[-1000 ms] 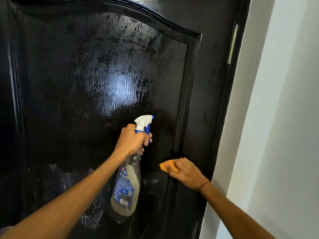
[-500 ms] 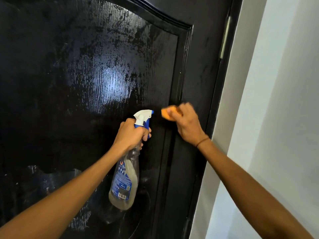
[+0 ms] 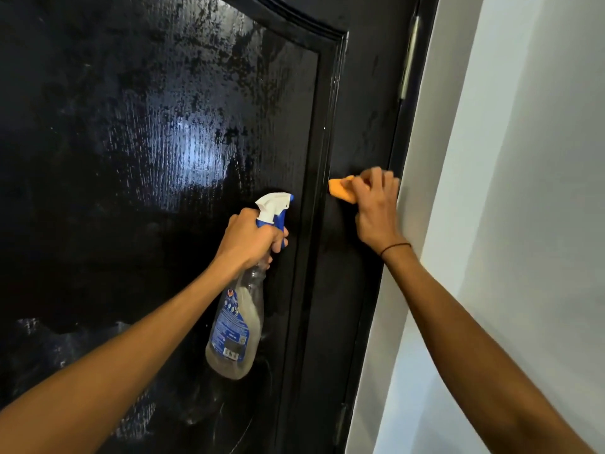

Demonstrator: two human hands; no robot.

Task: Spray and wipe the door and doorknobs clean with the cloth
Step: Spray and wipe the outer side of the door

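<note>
A glossy black door [image 3: 147,132] fills the left and middle of the view, its raised panel streaked with wet patches. My left hand [image 3: 250,239] grips the neck of a clear spray bottle [image 3: 234,326] with a white and blue trigger head, held in front of the panel, nozzle facing right. My right hand [image 3: 376,208] presses an orange cloth [image 3: 340,190] against the door's right stile, just right of the panel moulding. No doorknob is in view.
A metal hinge [image 3: 409,57] sits on the door's right edge near the top, and another hinge [image 3: 340,424] shows lower down. A white wall [image 3: 523,191] runs along the right side, close to my right arm.
My right hand with the cloth went up the stile from low down, then shifted right toward the hinge edge. The view swung slightly left. My left hand kept the bottle nearly still.
</note>
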